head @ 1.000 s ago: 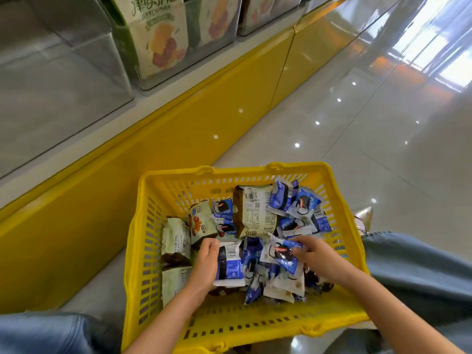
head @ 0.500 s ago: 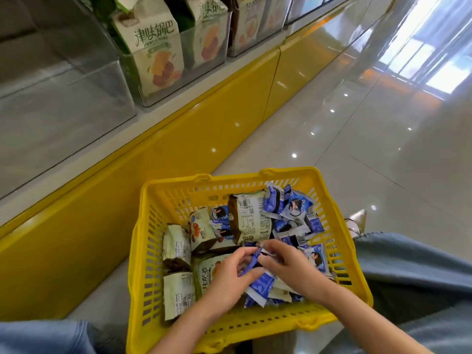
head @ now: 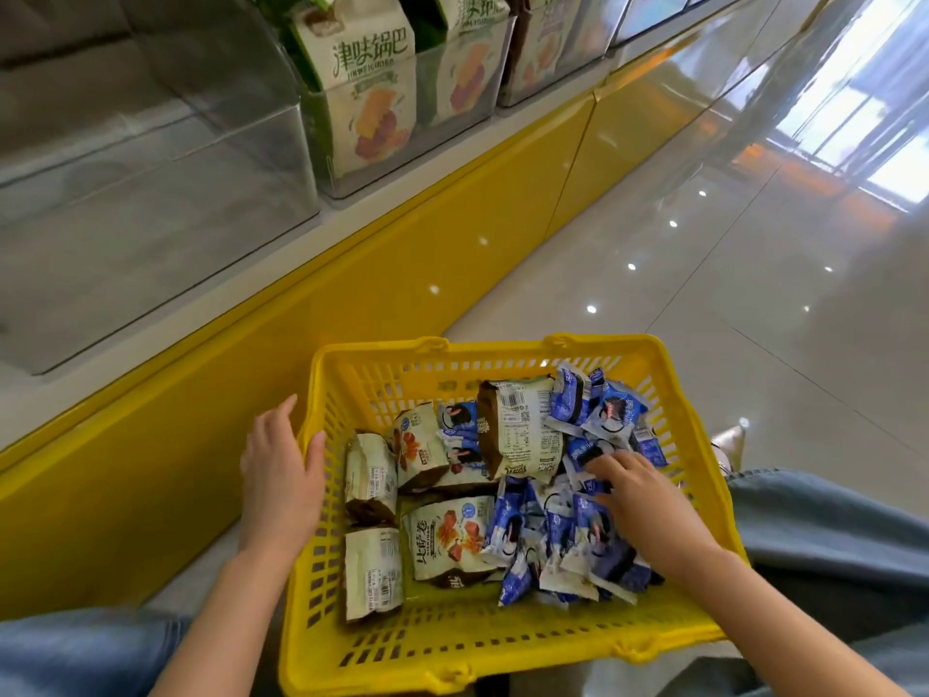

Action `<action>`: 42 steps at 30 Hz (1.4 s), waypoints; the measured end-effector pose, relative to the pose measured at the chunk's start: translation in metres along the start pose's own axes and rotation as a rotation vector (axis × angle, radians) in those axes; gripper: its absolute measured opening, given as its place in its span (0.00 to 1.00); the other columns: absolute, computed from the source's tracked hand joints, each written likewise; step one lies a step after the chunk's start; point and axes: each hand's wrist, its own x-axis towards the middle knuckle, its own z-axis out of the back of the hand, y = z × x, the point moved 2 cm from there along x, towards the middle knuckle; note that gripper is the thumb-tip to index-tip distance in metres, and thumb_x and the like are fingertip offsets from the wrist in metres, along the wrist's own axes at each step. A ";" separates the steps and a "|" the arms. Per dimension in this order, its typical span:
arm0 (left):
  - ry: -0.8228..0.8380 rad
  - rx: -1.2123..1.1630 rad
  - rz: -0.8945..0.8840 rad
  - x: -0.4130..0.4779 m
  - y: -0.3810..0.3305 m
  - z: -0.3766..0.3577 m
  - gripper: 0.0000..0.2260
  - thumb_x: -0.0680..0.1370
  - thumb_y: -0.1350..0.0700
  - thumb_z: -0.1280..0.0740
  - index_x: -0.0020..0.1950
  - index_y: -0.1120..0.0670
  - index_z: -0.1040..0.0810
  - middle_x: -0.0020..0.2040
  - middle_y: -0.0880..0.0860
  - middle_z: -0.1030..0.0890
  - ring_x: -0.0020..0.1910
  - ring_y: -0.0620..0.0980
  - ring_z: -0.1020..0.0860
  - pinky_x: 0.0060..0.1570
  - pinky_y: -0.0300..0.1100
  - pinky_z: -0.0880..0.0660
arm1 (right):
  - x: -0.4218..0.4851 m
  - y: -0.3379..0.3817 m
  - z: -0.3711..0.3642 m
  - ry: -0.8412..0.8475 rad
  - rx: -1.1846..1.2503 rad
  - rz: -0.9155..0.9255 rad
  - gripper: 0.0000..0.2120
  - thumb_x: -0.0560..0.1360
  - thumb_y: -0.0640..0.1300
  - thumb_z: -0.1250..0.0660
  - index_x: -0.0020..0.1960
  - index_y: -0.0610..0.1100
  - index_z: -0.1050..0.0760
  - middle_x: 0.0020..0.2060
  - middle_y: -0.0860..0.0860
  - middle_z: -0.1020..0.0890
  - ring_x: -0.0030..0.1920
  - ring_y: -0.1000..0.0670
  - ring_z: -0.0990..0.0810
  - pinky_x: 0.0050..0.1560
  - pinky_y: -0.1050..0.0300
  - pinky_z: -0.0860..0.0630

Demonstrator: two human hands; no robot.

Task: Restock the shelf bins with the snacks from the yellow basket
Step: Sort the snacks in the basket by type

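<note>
The yellow basket (head: 502, 641) stands on the floor between my knees. Its right half holds a heap of small blue-and-white snack packets (head: 611, 410). Several larger cream-and-brown snack bags (head: 452, 540) lie in the left half and the middle. My left hand (head: 281, 475) clasps the basket's left rim, thumb inside and fingers outside. My right hand (head: 638, 500) lies palm down on the blue packets with its fingers spread; nothing is clearly held in it.
A clear shelf bin (head: 151, 193) at the upper left looks empty. Beside it, bins hold upright cream-and-green snack cartons (head: 372, 93). A yellow shelf base (head: 402, 254) runs below the bins. Glossy tiled floor (head: 704, 294) stretches to the right. My jeans-clad knees (head: 829, 535) flank the basket.
Both hands had been together on blue packets in the basket's middle. My left hand has moved out to the left rim, and my right hand has dropped flat onto the blue pile.
</note>
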 end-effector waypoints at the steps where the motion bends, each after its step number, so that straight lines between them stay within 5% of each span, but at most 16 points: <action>1: 0.062 -0.045 0.078 0.000 0.007 -0.005 0.20 0.80 0.53 0.42 0.70 0.57 0.37 0.64 0.56 0.28 0.61 0.55 0.27 0.60 0.53 0.31 | 0.003 0.011 -0.002 -0.040 0.092 0.024 0.15 0.79 0.48 0.41 0.66 0.52 0.34 0.61 0.55 0.28 0.60 0.54 0.28 0.55 0.61 0.26; 4: 0.149 -0.165 0.158 -0.005 0.020 -0.017 0.12 0.81 0.51 0.45 0.61 0.55 0.32 0.44 0.50 0.21 0.36 0.47 0.23 0.34 0.46 0.26 | 0.016 0.049 -0.026 0.068 0.306 0.093 0.15 0.79 0.47 0.41 0.66 0.51 0.32 0.61 0.55 0.28 0.58 0.54 0.26 0.56 0.60 0.27; 7: 0.074 -0.199 0.125 -0.004 0.027 -0.019 0.08 0.81 0.51 0.45 0.55 0.52 0.31 0.36 0.47 0.24 0.29 0.45 0.25 0.26 0.38 0.33 | 0.035 0.073 -0.062 0.253 0.303 0.079 0.24 0.78 0.43 0.39 0.72 0.49 0.39 0.69 0.52 0.35 0.67 0.50 0.32 0.65 0.55 0.33; 12: 0.091 -0.275 0.119 -0.004 0.023 -0.020 0.08 0.80 0.50 0.44 0.55 0.51 0.31 0.38 0.49 0.22 0.32 0.47 0.23 0.29 0.39 0.29 | 0.047 0.075 -0.098 0.308 0.173 0.033 0.32 0.75 0.38 0.35 0.74 0.47 0.44 0.72 0.50 0.42 0.70 0.46 0.36 0.67 0.55 0.35; 19: 0.069 -0.320 0.137 -0.003 0.028 -0.021 0.12 0.80 0.47 0.44 0.58 0.52 0.30 0.39 0.49 0.21 0.34 0.47 0.22 0.31 0.40 0.28 | 0.048 0.077 -0.103 0.368 -0.018 0.139 0.21 0.75 0.48 0.34 0.66 0.47 0.32 0.64 0.48 0.29 0.64 0.46 0.35 0.61 0.53 0.33; 22: 0.074 -0.227 0.159 -0.004 0.023 -0.019 0.14 0.80 0.47 0.45 0.61 0.53 0.32 0.46 0.54 0.20 0.37 0.48 0.23 0.33 0.39 0.29 | 0.040 0.081 -0.087 0.245 0.085 0.148 0.20 0.73 0.56 0.34 0.63 0.51 0.29 0.58 0.53 0.25 0.60 0.50 0.32 0.53 0.59 0.32; 24: -0.030 0.007 0.161 -0.009 0.017 -0.013 0.18 0.80 0.48 0.44 0.65 0.57 0.33 0.56 0.56 0.24 0.49 0.53 0.24 0.45 0.44 0.27 | 0.035 0.086 -0.071 0.164 0.223 0.115 0.19 0.73 0.57 0.34 0.61 0.52 0.28 0.56 0.55 0.24 0.58 0.53 0.30 0.52 0.62 0.32; 27: -0.223 0.173 -0.039 -0.027 -0.002 -0.006 0.15 0.78 0.54 0.40 0.62 0.59 0.30 0.56 0.58 0.26 0.53 0.53 0.28 0.49 0.45 0.32 | 0.027 0.094 -0.050 0.151 0.504 0.002 0.16 0.73 0.53 0.32 0.59 0.51 0.26 0.51 0.57 0.23 0.52 0.56 0.24 0.48 0.67 0.28; 29: -0.075 -0.027 -0.126 -0.039 -0.019 -0.011 0.14 0.78 0.52 0.42 0.62 0.55 0.31 0.56 0.51 0.27 0.50 0.43 0.30 0.49 0.34 0.36 | 0.020 0.103 -0.040 0.217 0.659 -0.028 0.12 0.75 0.49 0.33 0.58 0.51 0.26 0.48 0.59 0.23 0.47 0.57 0.22 0.41 0.70 0.27; 31: 0.296 -0.371 0.003 -0.052 -0.033 -0.026 0.17 0.78 0.48 0.42 0.66 0.48 0.37 0.59 0.46 0.29 0.50 0.36 0.30 0.47 0.29 0.32 | 0.012 0.113 -0.034 0.247 0.728 0.010 0.08 0.77 0.46 0.36 0.56 0.52 0.27 0.49 0.58 0.23 0.48 0.58 0.22 0.42 0.71 0.26; 33: 0.612 -0.565 0.175 -0.064 -0.036 -0.039 0.22 0.77 0.47 0.38 0.68 0.46 0.43 0.60 0.43 0.32 0.55 0.38 0.29 0.48 0.31 0.29 | 0.006 0.121 -0.028 0.215 0.755 0.053 0.08 0.77 0.45 0.36 0.56 0.51 0.26 0.49 0.57 0.21 0.47 0.58 0.23 0.46 0.68 0.26; 35: 0.789 -0.652 0.241 -0.070 -0.031 -0.047 0.20 0.76 0.48 0.34 0.64 0.48 0.38 0.57 0.42 0.30 0.54 0.41 0.26 0.47 0.34 0.26 | 0.004 0.127 -0.019 0.117 0.783 0.034 0.06 0.76 0.46 0.35 0.53 0.53 0.26 0.42 0.55 0.21 0.39 0.58 0.25 0.40 0.67 0.27; 39: 0.739 -1.030 0.360 -0.065 -0.027 -0.043 0.17 0.71 0.55 0.28 0.58 0.51 0.27 0.51 0.54 0.18 0.49 0.51 0.18 0.44 0.39 0.22 | 0.013 0.132 0.004 -0.093 0.908 -0.052 0.03 0.73 0.47 0.31 0.43 0.55 0.24 0.29 0.54 0.23 0.26 0.59 0.28 0.27 0.69 0.32; 42: 0.502 -1.241 0.449 -0.054 -0.026 -0.037 0.19 0.66 0.54 0.27 0.56 0.53 0.23 0.48 0.53 0.16 0.49 0.50 0.18 0.40 0.37 0.22 | 0.024 0.144 0.009 -0.006 1.045 0.009 0.02 0.75 0.45 0.34 0.45 0.51 0.23 0.37 0.55 0.18 0.37 0.62 0.20 0.38 0.70 0.24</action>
